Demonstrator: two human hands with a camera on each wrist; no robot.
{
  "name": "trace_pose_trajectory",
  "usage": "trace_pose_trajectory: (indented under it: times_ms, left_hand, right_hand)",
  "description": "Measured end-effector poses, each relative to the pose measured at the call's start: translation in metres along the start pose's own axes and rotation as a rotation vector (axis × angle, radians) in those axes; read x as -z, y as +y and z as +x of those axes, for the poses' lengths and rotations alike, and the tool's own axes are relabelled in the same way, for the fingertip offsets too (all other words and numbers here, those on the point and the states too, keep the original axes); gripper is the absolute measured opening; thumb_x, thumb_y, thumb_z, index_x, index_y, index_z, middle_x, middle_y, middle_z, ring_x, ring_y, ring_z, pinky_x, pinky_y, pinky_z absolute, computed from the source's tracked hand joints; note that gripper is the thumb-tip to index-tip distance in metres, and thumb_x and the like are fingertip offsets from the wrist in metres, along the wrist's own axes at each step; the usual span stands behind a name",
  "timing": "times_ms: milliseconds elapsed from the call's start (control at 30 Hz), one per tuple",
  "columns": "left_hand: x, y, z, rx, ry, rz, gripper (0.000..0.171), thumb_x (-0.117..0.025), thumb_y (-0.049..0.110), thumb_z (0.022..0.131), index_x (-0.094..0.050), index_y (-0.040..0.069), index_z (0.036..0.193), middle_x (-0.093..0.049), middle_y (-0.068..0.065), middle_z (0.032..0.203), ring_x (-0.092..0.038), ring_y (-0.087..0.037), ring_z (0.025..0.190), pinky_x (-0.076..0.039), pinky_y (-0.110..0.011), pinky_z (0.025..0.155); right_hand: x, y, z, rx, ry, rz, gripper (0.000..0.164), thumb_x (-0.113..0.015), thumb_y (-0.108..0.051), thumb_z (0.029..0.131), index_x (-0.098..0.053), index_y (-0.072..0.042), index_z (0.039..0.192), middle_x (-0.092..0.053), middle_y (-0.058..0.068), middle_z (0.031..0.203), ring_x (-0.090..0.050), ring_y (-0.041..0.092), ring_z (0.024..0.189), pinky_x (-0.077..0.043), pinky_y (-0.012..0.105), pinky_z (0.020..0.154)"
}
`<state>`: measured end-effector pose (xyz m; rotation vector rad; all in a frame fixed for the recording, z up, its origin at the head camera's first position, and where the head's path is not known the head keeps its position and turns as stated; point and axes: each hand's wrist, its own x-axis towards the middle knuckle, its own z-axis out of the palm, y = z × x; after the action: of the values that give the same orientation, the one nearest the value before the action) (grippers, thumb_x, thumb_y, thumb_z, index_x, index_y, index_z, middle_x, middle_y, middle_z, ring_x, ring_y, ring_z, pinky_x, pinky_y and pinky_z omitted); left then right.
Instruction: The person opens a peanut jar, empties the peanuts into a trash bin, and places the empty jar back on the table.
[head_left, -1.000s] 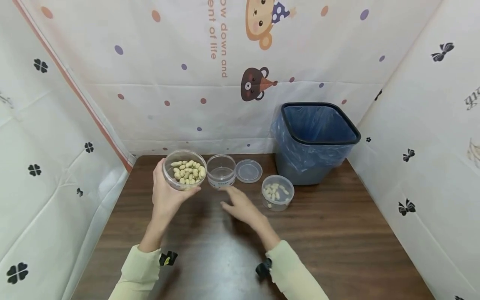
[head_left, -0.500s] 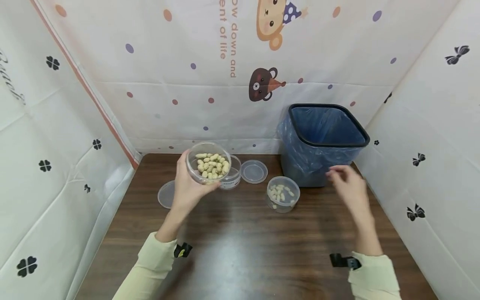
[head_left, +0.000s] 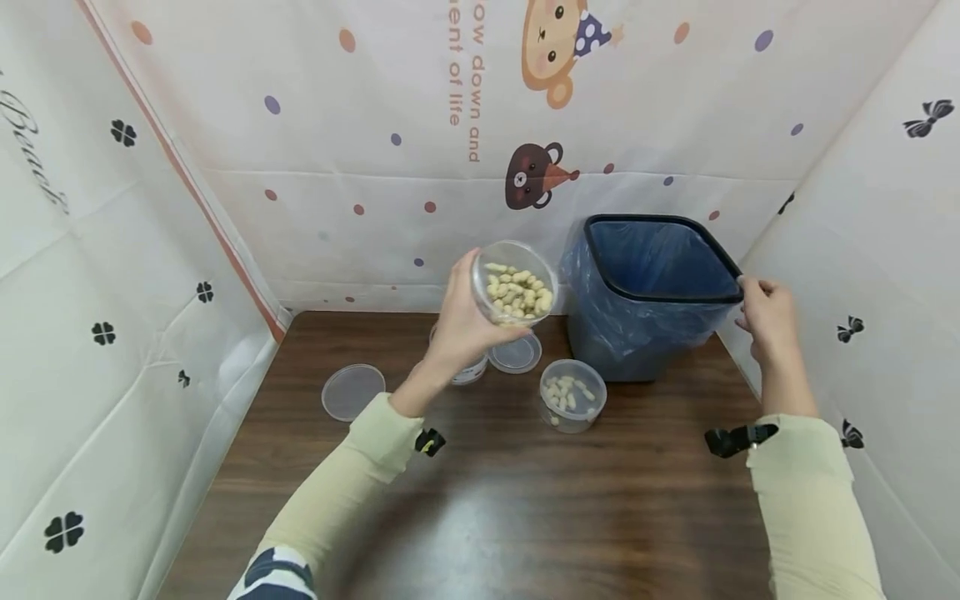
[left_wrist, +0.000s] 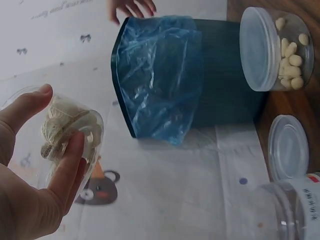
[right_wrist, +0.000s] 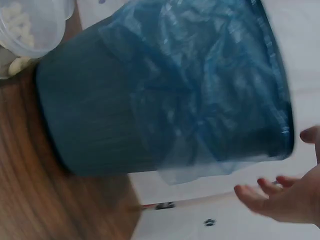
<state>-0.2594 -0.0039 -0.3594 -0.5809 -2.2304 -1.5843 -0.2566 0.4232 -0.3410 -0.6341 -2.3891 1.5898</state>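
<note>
Tub of peanuts [head_left: 517,252], clear and seemingly uncovered, is up off the table [head_left: 570,517] in the left hand [head_left: 456,321], thumb and fingers curled round its side. From where I stand it should be light, with walls stiff but perhaps slick, and the peanuts [head_left: 517,293] loose enough to roll out if it tips too far. I'd keep hold low on the wall, clear of the mouth.

With the tub as the dial's centre in the head view, the lined bin [head_left: 618,363] sits at three o'clock. Just past it, in the same direction, the right hand [head_left: 770,321] is at the rim's corner, fingers loosely bent and holding nothing; whether any fingertip touches, I can't tell. A lidded tub [head_left: 589,377] stands at five o'clock, a round lid [head_left: 353,392] at eight.

Towards seven, a labelled jar [head_left: 472,372] is mostly hidden by the left hand; its label is too small to read. Another lid [head_left: 517,357] at six is partly covered, and the bin's bottom is out of my sight.
</note>
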Motion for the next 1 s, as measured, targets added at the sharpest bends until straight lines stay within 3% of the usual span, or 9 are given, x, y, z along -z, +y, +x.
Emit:
trace_pose_trajectory:
  times_ms: [100, 133, 233, 333, 400, 500, 767, 833, 1000]
  left_hand:
    - [-0.014, 0.012, 0.013, -0.012, -0.037, 0.0, 0.13, -0.103, 0.029, 0.051, -0.029, 0.015, 0.157, -0.037, -0.007, 0.155, -0.045, -0.021, 0.132, -0.043, -0.04, 0.109]
    - [-0.018, 0.017, 0.017, -0.015, -0.049, 0.007, 0.13, -0.103, 0.029, 0.051, -0.029, 0.015, 0.157, -0.036, -0.007, 0.155, -0.045, -0.021, 0.132, -0.043, -0.04, 0.109]
    - [-0.028, 0.029, 0.031, -0.027, -0.076, 0.019, 0.131, -0.103, 0.031, 0.052, -0.028, 0.015, 0.158, -0.036, -0.007, 0.155, -0.045, -0.02, 0.13, -0.044, -0.037, 0.107]
    - [-0.038, 0.036, 0.046, -0.049, -0.095, 0.029, 0.132, -0.103, 0.032, 0.052, -0.028, 0.013, 0.158, -0.036, -0.008, 0.155, -0.045, -0.02, 0.132, -0.043, -0.036, 0.108]
    - [-0.045, 0.039, 0.056, -0.064, -0.109, 0.045, 0.132, -0.103, 0.033, 0.052, -0.027, 0.012, 0.158, -0.036, -0.009, 0.155, -0.045, -0.02, 0.132, -0.043, -0.036, 0.108]
    - [-0.055, 0.044, 0.07, -0.075, -0.147, 0.073, 0.132, -0.102, 0.034, 0.054, -0.025, 0.012, 0.159, -0.033, -0.009, 0.157, -0.043, -0.02, 0.136, -0.043, -0.035, 0.109]
    - [-0.082, 0.052, 0.103, -0.133, -0.253, 0.152, 0.128, -0.1, 0.031, 0.059, -0.021, 0.011, 0.159, -0.029, -0.009, 0.159, -0.039, -0.018, 0.137, -0.042, -0.03, 0.109]
    - [-0.088, 0.053, 0.11, -0.148, -0.272, 0.192, 0.129, -0.1, 0.03, 0.061, -0.019, 0.01, 0.159, -0.027, -0.009, 0.159, -0.041, -0.019, 0.136, -0.043, -0.033, 0.108]
    - [-0.098, 0.051, 0.122, -0.19, -0.367, 0.344, 0.129, -0.097, 0.029, 0.066, -0.012, 0.015, 0.162, -0.015, -0.006, 0.166, -0.051, -0.022, 0.13, -0.05, -0.038, 0.1]
  right_hand:
    - [-0.002, 0.003, 0.008, -0.054, -0.051, 0.075, 0.074, -0.036, -0.042, 0.104, -0.016, 0.002, 0.16, -0.022, 0.025, 0.163, -0.047, 0.022, 0.133, -0.045, 0.033, 0.109]
    - [-0.003, 0.004, 0.01, -0.071, -0.051, 0.103, 0.073, -0.035, -0.04, 0.104, -0.016, 0.002, 0.16, -0.023, 0.024, 0.162, -0.047, 0.021, 0.132, -0.04, 0.038, 0.113]
    - [-0.005, 0.004, 0.01, -0.104, -0.017, 0.209, 0.068, -0.035, -0.034, 0.103, -0.022, 0.001, 0.159, -0.037, 0.021, 0.147, -0.053, 0.015, 0.114, -0.035, 0.046, 0.116]
    - [-0.007, 0.002, 0.009, -0.112, 0.016, 0.247, 0.064, -0.036, -0.032, 0.103, -0.028, 0.0, 0.158, -0.047, 0.006, 0.12, -0.049, 0.005, 0.093, -0.036, 0.045, 0.116]
    - [-0.009, 0.0, 0.008, -0.117, 0.02, 0.264, 0.063, -0.037, -0.032, 0.103, -0.03, 0.001, 0.157, -0.046, -0.001, 0.109, -0.049, 0.005, 0.089, -0.037, 0.044, 0.115]
    - [-0.012, -0.003, 0.008, -0.127, 0.024, 0.262, 0.064, -0.038, -0.032, 0.103, -0.029, -0.001, 0.158, -0.047, -0.004, 0.107, -0.048, 0.004, 0.091, -0.036, 0.044, 0.116]
    - [-0.02, -0.004, 0.008, -0.156, 0.07, 0.256, 0.061, -0.04, -0.031, 0.104, -0.033, -0.004, 0.158, -0.049, -0.001, 0.115, -0.05, 0.005, 0.092, -0.051, 0.028, 0.089]
    - [-0.021, -0.004, 0.009, -0.157, 0.078, 0.248, 0.06, -0.039, -0.031, 0.104, -0.034, -0.004, 0.157, -0.048, 0.001, 0.119, -0.05, 0.006, 0.093, -0.051, 0.03, 0.091]
    - [-0.023, -0.006, 0.008, -0.145, 0.069, 0.169, 0.061, -0.031, -0.032, 0.104, -0.028, -0.006, 0.16, -0.036, 0.015, 0.153, -0.048, 0.008, 0.103, -0.043, 0.043, 0.109]
